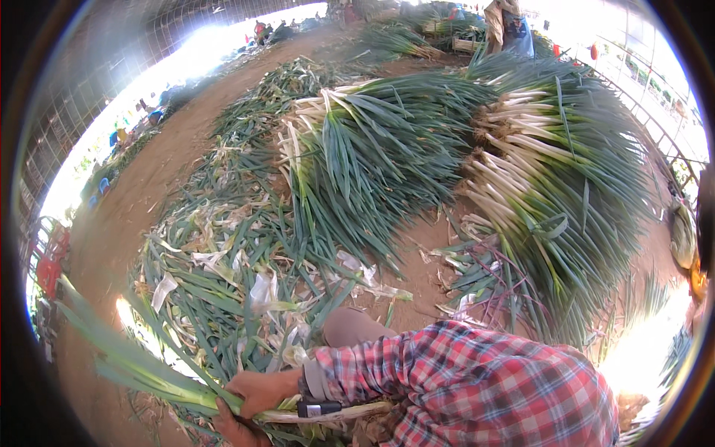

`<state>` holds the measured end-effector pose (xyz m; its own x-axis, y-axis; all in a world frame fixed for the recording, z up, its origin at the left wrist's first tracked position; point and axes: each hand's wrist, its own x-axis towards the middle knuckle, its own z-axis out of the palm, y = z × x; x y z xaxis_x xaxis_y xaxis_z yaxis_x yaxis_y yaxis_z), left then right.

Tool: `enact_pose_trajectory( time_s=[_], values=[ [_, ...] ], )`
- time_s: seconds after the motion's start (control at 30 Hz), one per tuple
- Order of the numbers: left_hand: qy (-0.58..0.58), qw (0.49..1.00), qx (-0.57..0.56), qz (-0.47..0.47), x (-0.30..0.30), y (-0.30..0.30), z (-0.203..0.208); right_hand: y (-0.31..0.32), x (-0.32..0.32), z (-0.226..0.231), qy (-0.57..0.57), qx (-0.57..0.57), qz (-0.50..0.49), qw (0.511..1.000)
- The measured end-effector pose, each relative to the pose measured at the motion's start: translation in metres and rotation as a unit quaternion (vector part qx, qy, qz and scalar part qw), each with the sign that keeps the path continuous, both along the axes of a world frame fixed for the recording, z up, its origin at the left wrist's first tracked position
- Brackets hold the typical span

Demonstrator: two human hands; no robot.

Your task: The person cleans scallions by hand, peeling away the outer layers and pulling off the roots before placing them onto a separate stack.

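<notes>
A long green onion [182, 389] lies slantwise across the lower left, its leaves fanning up and left, its pale stem reaching right under my sleeve. My right hand [264, 390], in a red plaid sleeve [462, 376], grips it from above where the leaves meet the stem. Just below, my left hand [237, 430] closes on the same onion from underneath; the frame's lower edge hides part of that hand. Near the right cuff sits a small black device [319, 408]. Around my hands lie stripped onion leaves [216, 328] and papery pale skins [264, 289].
Ahead is a big pile of long green onions [380, 141], white ends leftward. Another heap [573, 194] lies to its right. A dirt path [141, 201] runs along the left, near a red crate [51, 257]. Another person [497, 26] stands at the back.
</notes>
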<state>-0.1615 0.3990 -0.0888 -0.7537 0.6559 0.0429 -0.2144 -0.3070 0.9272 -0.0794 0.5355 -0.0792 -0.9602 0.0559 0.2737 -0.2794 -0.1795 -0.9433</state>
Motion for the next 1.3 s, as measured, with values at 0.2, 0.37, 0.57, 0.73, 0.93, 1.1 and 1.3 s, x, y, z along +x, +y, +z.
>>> enact_pose_trajectory(
  time_s=[0.2,0.37,0.57,0.73,0.93,1.1,1.3],
  values=[
    [0.063,0.984,-0.131,0.106,-0.023,-0.012,-0.027,-0.010,0.008,-0.005,0.045,0.182,-0.174,0.967],
    [0.001,0.988,-0.110,0.104,0.033,-0.008,0.032,0.009,0.018,-0.007,0.003,0.023,-0.048,0.999],
    [0.096,0.977,-0.145,0.127,0.037,-0.013,0.047,0.000,0.020,0.015,0.037,0.211,-0.142,0.966],
    [0.100,0.962,-0.204,0.153,0.022,-0.026,0.036,-0.017,0.021,0.011,0.059,0.188,-0.140,0.970],
    [0.085,0.955,-0.237,0.157,0.030,-0.021,0.036,-0.017,0.023,0.003,0.030,0.169,-0.112,0.979],
    [0.124,0.952,-0.228,0.165,0.030,-0.017,0.026,-0.029,0.027,-0.002,0.010,0.227,-0.153,0.962],
    [0.129,0.967,-0.172,0.133,0.059,-0.026,0.043,-0.022,0.036,0.002,0.063,0.205,-0.109,0.971]
  ],
)
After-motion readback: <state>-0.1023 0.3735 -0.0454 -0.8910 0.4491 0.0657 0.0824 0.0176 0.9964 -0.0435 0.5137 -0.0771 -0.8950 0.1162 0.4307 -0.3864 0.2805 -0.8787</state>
